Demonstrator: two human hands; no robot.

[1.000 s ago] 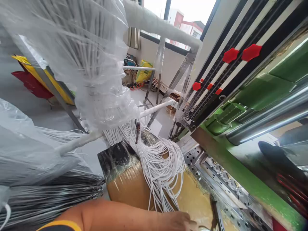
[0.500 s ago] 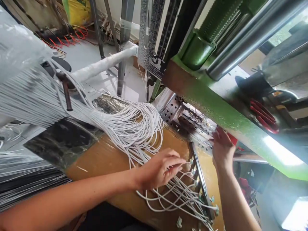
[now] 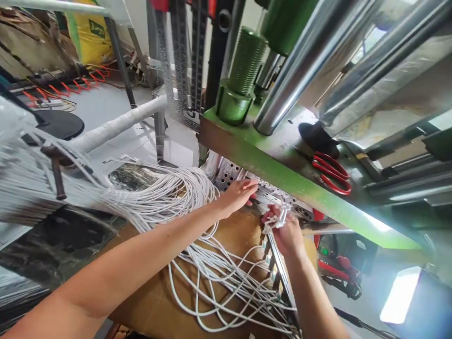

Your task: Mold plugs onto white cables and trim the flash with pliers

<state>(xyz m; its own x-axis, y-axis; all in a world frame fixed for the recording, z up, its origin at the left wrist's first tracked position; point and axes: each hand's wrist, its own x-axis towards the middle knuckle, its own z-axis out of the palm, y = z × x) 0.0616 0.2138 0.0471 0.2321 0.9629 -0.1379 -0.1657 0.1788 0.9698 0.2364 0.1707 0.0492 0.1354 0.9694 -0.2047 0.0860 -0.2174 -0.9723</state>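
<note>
Label [image 3: 97,29] on yellow sack [image 3: 86,44], grn, illegible

A tape-wrapped cardboard carton [image 3: 151,301] carries a loose heap of white cables [image 3: 176,193] looped across its top.

Red-handled scissors [image 3: 332,173] lie on the green machine frame [image 3: 247,160].

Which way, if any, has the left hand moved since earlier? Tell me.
Yes: the left hand moved closer to the green beam, now just below it.
</note>
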